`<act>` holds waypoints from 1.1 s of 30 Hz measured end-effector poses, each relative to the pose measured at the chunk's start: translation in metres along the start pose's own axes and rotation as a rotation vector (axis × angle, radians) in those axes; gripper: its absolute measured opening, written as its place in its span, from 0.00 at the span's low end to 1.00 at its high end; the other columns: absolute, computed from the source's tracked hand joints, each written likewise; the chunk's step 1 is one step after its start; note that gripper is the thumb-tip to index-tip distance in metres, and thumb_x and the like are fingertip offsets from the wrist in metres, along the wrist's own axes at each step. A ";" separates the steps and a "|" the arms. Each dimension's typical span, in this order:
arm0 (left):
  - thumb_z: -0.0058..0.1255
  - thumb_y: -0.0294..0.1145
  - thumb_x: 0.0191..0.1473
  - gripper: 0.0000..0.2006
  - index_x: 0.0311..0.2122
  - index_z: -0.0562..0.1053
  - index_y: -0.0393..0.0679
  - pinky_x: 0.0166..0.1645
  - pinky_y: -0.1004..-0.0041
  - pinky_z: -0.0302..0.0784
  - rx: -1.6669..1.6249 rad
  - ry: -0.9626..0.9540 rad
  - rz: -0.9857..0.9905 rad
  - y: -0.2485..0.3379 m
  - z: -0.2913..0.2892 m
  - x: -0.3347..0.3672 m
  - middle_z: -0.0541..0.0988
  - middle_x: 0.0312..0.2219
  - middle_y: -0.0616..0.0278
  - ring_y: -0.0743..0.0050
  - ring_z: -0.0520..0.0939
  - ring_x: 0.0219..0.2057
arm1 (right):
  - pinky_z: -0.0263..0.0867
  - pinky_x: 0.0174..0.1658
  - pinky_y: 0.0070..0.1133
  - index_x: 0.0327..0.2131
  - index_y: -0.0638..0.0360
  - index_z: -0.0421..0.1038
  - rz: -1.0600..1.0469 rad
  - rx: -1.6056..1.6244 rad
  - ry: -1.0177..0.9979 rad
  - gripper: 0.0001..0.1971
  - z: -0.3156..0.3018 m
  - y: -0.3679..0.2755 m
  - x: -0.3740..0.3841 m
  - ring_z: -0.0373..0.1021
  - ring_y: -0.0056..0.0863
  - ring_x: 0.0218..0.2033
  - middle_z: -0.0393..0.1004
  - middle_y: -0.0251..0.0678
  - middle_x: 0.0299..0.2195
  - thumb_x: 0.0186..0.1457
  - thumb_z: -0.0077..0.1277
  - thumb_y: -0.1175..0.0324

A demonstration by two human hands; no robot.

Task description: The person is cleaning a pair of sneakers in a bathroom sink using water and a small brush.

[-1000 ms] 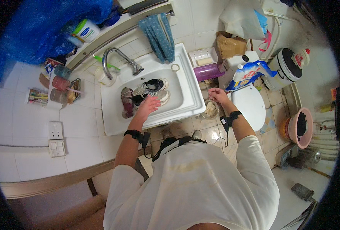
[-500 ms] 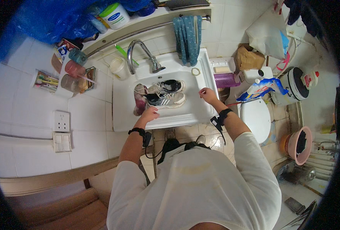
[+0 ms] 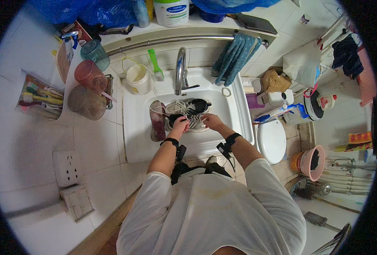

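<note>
Two black, grey and white sneakers lie side by side in the white sink [image 3: 133, 144]. Over the near sneaker [image 3: 195, 126], my left hand [image 3: 180, 125] is closed, its fingertips pinched at the white shoelaces [image 3: 193, 120]. My right hand [image 3: 213, 122] reaches the same laces from the other side, fingers bent together. Both hands partly cover that shoe. Behind it rests the far sneaker [image 3: 199, 106], its loose laces trailing left. A long maroon and grey thing [image 3: 157, 123] lies to their left; I cannot tell its kind.
A curved faucet [image 3: 180, 70] rises behind the shoes. At the sink's back left stand a white bucket [image 3: 139, 80] and a green-handled brush [image 3: 155, 63]. A blue towel [image 3: 236, 59] hangs from the rail. Cups [image 3: 88, 80] sit on the left wall; a toilet [image 3: 271, 142] is at right.
My right hand has moved left from the sink's right side to the near sneaker. My left hand has come up from the sink's front edge onto its laces. The view has shifted.
</note>
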State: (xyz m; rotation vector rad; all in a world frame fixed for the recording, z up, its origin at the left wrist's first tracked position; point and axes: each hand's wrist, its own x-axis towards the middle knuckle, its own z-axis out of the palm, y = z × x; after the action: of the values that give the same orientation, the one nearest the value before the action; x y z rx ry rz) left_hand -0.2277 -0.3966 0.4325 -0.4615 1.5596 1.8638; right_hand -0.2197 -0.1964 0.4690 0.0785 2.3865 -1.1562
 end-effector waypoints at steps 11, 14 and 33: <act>0.54 0.36 0.49 0.09 0.25 0.71 0.42 0.21 0.77 0.61 -0.051 0.074 0.017 -0.007 -0.007 -0.002 0.68 0.14 0.69 0.81 0.67 0.17 | 0.68 0.33 0.27 0.38 0.54 0.71 -0.261 -0.320 0.106 0.13 0.032 -0.021 0.046 0.72 0.35 0.27 0.74 0.41 0.29 0.45 0.44 0.71; 0.54 0.38 0.49 0.12 0.22 0.70 0.42 0.21 0.76 0.61 0.142 -0.037 0.115 -0.009 -0.014 -0.007 0.67 0.13 0.69 0.81 0.66 0.17 | 0.67 0.37 0.30 0.38 0.54 0.72 -0.361 -0.364 0.081 0.13 0.033 -0.031 0.059 0.70 0.41 0.33 0.74 0.43 0.30 0.45 0.45 0.69; 0.50 0.37 0.50 0.08 0.28 0.68 0.45 0.22 0.77 0.62 0.047 0.184 0.015 -0.009 -0.019 -0.026 0.66 0.18 0.71 0.82 0.66 0.17 | 0.66 0.40 0.34 0.34 0.59 0.72 -0.006 -0.230 -0.148 0.17 0.029 -0.048 0.060 0.70 0.44 0.35 0.74 0.47 0.31 0.49 0.44 0.57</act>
State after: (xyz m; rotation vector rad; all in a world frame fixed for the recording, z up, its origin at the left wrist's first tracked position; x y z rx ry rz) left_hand -0.2057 -0.4204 0.4384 -0.6159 1.7278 1.8342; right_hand -0.2735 -0.2578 0.4615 -0.0881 2.3695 -0.8508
